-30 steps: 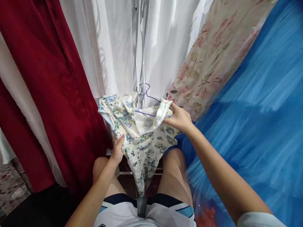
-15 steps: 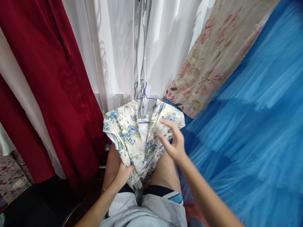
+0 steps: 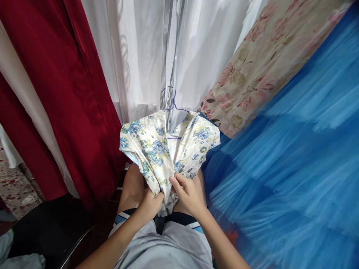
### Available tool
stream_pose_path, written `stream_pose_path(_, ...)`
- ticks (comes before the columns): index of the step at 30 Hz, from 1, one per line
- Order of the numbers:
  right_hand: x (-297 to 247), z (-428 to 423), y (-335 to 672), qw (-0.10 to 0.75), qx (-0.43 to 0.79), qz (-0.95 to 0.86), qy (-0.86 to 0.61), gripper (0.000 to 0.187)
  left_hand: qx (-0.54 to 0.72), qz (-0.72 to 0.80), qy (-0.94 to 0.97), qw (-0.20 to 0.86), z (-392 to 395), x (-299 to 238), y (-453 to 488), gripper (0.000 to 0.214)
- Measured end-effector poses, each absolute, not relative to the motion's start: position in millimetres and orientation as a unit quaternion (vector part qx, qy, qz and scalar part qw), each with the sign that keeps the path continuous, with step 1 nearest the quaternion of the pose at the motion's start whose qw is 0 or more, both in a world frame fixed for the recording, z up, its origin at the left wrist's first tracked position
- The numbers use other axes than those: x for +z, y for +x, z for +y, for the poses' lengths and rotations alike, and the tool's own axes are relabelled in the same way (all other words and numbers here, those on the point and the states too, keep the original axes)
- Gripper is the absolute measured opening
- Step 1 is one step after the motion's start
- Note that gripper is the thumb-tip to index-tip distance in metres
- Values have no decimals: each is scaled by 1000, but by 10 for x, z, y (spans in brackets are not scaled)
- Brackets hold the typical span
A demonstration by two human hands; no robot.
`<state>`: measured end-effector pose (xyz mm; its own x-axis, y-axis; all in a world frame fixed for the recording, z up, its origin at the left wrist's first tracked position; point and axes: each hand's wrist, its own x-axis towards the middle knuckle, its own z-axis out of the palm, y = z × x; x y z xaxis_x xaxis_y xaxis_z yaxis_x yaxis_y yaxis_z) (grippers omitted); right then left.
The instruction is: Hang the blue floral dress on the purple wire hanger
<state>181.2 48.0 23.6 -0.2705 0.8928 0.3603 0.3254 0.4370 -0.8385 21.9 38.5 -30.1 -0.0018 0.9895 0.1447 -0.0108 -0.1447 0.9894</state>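
A white garment with blue and yellow-green flowers (image 3: pixel 158 145) hangs by its shoulders on a thin purple hanger (image 3: pixel 174 102). It has short cap sleeves and a V-shaped neckline, and its lower part drops between my knees. My left hand (image 3: pixel 153 201) is closed around a fold at the garment's left side, low down. Higher and to the right, my right hand (image 3: pixel 186 190) pinches the front fabric just under the point of the neckline, thumb on top. Some of the fingertips of both hands are hidden by cloth.
White curtain-like fabric (image 3: pixel 140 56) hangs behind, with metal strips (image 3: pixel 171 45) in front of it. Dark red cloth (image 3: pixel 75 101) hangs at left, and a beige floral fabric (image 3: pixel 246 82) and a blue ruffled tulle garment (image 3: pixel 294 168) at right. A black rounded surface (image 3: pixel 53 228) is lower left.
My right hand has come down and inward from above the garment's right side and closed on the front below the neckline. My left hand keeps its hold on the left side.
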Motion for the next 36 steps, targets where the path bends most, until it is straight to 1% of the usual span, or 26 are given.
stream_pose_path(3, 312, 459, 1885, 421, 299, -732, -445, 42, 574, 471, 520, 422, 387, -192, 180, 79)
stream_pose_path(5, 342, 445, 1906, 406, 285, -738, -457, 43, 615, 474, 518, 359, 387, -97, 112, 84)
stream_pose_path(6, 351, 436, 1906, 400, 281, -742, -459, 43, 631, 476, 527, 311, 383, -52, 75, 85)
stream_pose_path(8, 358, 416, 1885, 392, 284, -750, -451, 42, 645, 475, 564, 204, 371, 16, 15, 79)
stream_pose_path(9, 354, 406, 1868, 388, 290, -755, -442, 41, 634, 468, 593, 164, 364, 37, 2, 71)
stream_pose_path(10, 348, 397, 1848, 385, 296, -759, -433, 40, 609, 458, 630, 150, 357, 47, 2, 58)
stream_pose_path(11, 338, 389, 1828, 380, 298, -765, -425, 39, 574, 446, 667, 163, 351, 48, 15, 43)
stream_pose_path(13, 314, 380, 1794, 369, 291, -779, -416, 37, 497, 425, 718, 238, 347, 30, 69, 15)
stream_pose_path(14, 303, 378, 1783, 364, 283, -785, -415, 36, 469, 421, 725, 277, 350, 17, 101, 7)
stream_pose_path(15, 294, 379, 1777, 359, 276, -790, -414, 35, 454, 422, 723, 304, 356, 4, 131, 6)
stream_pose_path(17, 286, 388, 1786, 346, 272, -800, -407, 34, 453, 423, 717, 320, 371, -9, 166, 8)
stream_pose_path(21, 341, 490, 1888, 319, 247, -820, -407, 32, 434, 402, 753, 290, 387, 9, 140, 11)
stream_pose_path(25, 591, 787, 2050, 301, 135, -857, -397, 32, 375, 401, 795, 259, 350, 29, 98, 10)
stream_pose_path(29, 1100, 1246, 2141, 299, 17, -883, -361, 29, 327, 398, 825, 234, 285, 67, 102, 11)
stream_pose_path(33, 1557, 1680, 2059, 347, -81, -844, -401, 29, 306, 401, 839, 202, 220, 131, 156, 11)
stream_pose_path(36, 1662, 1844, 1924, 398, -100, -810, -419, 28, 299, 404, 847, 176, 174, 145, 224, 10)
